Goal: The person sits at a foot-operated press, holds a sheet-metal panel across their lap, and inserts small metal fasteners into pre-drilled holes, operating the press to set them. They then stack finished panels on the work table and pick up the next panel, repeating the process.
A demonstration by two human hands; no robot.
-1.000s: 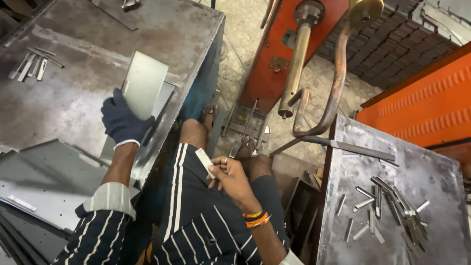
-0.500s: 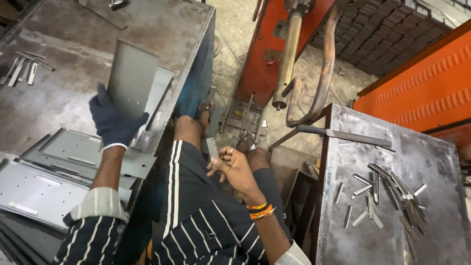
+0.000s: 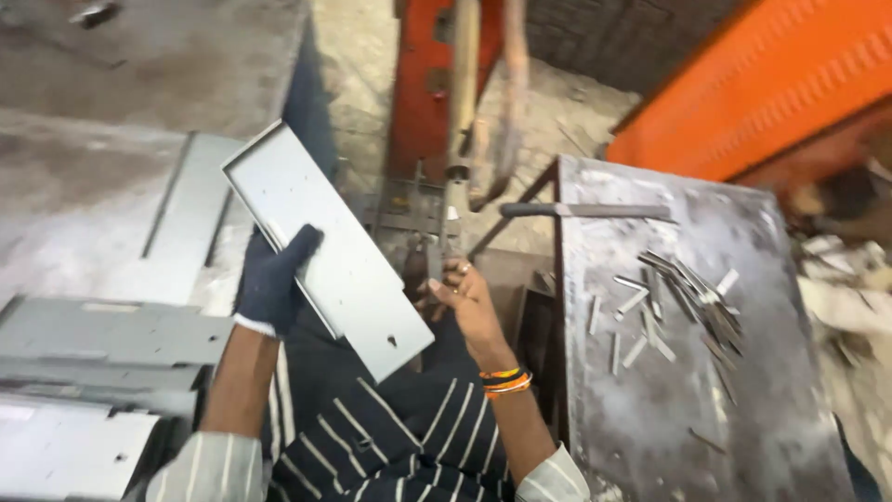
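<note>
- Left hand [image 3: 271, 284], gloved, gripping flat grey metal plate [image 3: 325, 246] along its long edge, at 9 o'clock.
- Plate up over lap: stiff, thin, likely sharp-edged.
- Right hand [image 3: 465, 302], bare, pinching small metal strip [image 3: 435, 262].

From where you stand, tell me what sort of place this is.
Most likely a small metal fabrication workshop. The gloved left hand holds a folded sheet-metal panel, more panels are stacked at the left, cut metal strips lie on a worn steel table, and an orange machine frame stands ahead.
</note>
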